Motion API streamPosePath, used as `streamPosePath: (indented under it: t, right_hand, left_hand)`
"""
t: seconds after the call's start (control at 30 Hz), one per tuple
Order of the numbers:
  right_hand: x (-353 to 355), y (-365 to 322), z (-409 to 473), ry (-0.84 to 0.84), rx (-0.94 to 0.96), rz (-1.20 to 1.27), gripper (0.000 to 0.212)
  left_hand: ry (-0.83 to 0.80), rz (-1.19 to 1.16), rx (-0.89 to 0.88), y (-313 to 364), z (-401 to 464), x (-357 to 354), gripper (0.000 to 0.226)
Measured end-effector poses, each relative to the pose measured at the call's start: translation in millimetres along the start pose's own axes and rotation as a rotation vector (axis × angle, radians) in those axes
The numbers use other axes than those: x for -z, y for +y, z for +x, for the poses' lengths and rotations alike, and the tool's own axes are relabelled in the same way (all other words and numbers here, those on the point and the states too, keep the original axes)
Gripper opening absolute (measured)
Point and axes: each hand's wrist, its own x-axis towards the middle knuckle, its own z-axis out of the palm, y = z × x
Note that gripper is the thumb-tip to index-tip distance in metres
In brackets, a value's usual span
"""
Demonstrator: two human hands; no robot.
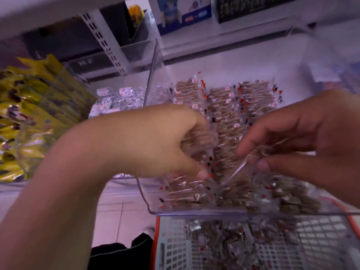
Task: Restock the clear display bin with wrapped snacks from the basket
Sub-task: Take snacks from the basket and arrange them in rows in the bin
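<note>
The person leans over a clear display bin [155, 210] on the shelf, both bare forearms reaching in from the near side. The left hand [155, 141] comes in from the lower left, wrist bent, knuckles up, its fingers curled down around a blurred bunch of wrapped snacks [196, 145] over the left row of the bin; the thumb tip shows low beside the packets. The right hand [303, 137] enters from the right edge, palm turned inward, and pinches the crinkled clear wrapper of a packet [259, 152] between thumb and forefinger, the remaining fingers loosely bent above it.

Inside the bin, brown snacks in clear wrappers with red and black marks stand in three packed rows [226, 106] toward the back, while looser ones lie jumbled near the front wall. Directly below the bin's front edge sits a grey mesh basket [321, 242] with an orange rim, holding a loose pile of the same snacks. To the left stand a neighbouring bin of silver-wrapped sweets [116, 100] and a stack of yellow packets [29, 106].
</note>
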Motion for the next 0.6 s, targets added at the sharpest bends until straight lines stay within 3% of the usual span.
streamPosePath:
  t: [0.1, 0.23, 0.33, 0.43, 0.47, 0.53, 0.6]
  right_hand:
    - [12, -4, 1, 0.097, -0.017, 0.089, 0.034]
    - [16, -10, 8, 0.232, -0.063, 0.323, 0.027]
    - [15, -12, 10, 0.252, -0.098, 0.271, 0.032]
    - [11, -12, 9, 0.293, -0.161, 0.403, 0.028]
    - [9, -11, 10, 0.316, -0.183, 0.453, 0.026]
    - [5, -10, 12, 0.334, -0.209, 0.493, 0.024]
    - [2, -10, 13, 0.326, -0.213, 0.408, 0.030]
  left_hand:
    - [0.120, -0.459, -0.067, 1, -3, 3, 0.045]
    - [0.197, -0.672, -0.150, 18, 8, -19, 0.062]
    - [0.184, -0.771, -0.134, 26, 17, -34, 0.073]
    - [0.145, -0.826, -0.202, 23, 18, -38, 0.049]
    - [0.160, -0.837, -0.226, 23, 18, -37, 0.042]
    - [0.236, -0.864, -0.253, 21, 21, -37, 0.049]
    - [0.312, -0.880, -0.223, 21, 24, -38, 0.051]
